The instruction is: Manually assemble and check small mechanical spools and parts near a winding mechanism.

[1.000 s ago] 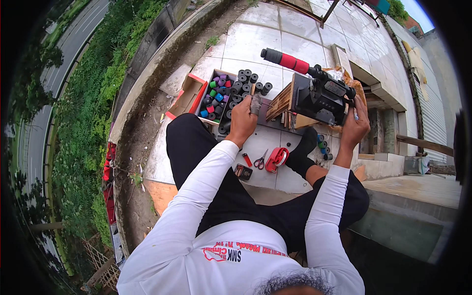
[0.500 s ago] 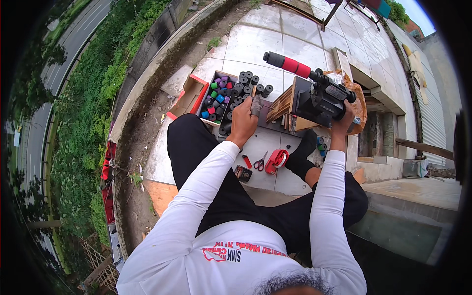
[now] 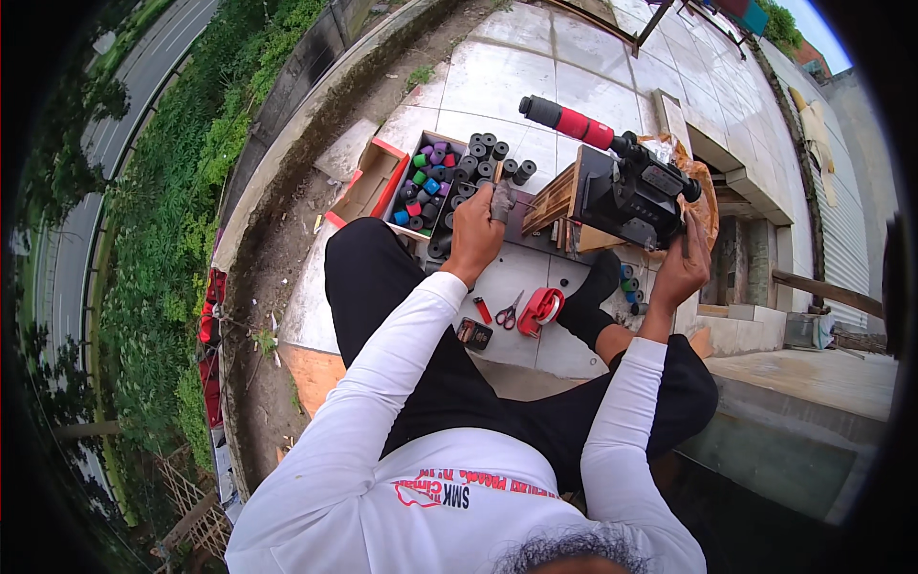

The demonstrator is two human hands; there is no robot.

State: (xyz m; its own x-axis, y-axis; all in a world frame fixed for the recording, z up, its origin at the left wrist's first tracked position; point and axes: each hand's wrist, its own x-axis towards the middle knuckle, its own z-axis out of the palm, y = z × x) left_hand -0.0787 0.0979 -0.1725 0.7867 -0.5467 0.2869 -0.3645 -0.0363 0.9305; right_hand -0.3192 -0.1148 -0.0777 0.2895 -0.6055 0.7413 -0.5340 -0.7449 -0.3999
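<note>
White floor tiles (image 3: 478, 81) lie under and around the black machine (image 3: 626, 196), and far off to its left are green bushes (image 3: 172, 239) and a grey road (image 3: 67, 239). The black machine sits in front of the person, with a red and black handle (image 3: 574, 124) poking out from its far left side. Just left of it is a wooden frame (image 3: 552, 201), and behind its right side is a crumpled orange bag (image 3: 706, 191).

The right hand (image 3: 684, 268) is up close at the machine's near right end. Its fingers are bent and near each other, but I cannot tell if they grip anything. The left hand (image 3: 473, 234) is left of the machine, curled up, with a grey thing (image 3: 500, 203) at its thumb side. I cannot tell if the hand holds it or wears it.

Farther left of the machine are black rolls (image 3: 488, 148), then a box (image 3: 445, 138) full of colored rolls (image 3: 432, 182), then an open red-edged box (image 3: 368, 191). Between the machine and the person are a red tape holder (image 3: 541, 311), scissors (image 3: 509, 311), a small red stick-shaped thing (image 3: 483, 310) and a little dark case (image 3: 473, 333).
</note>
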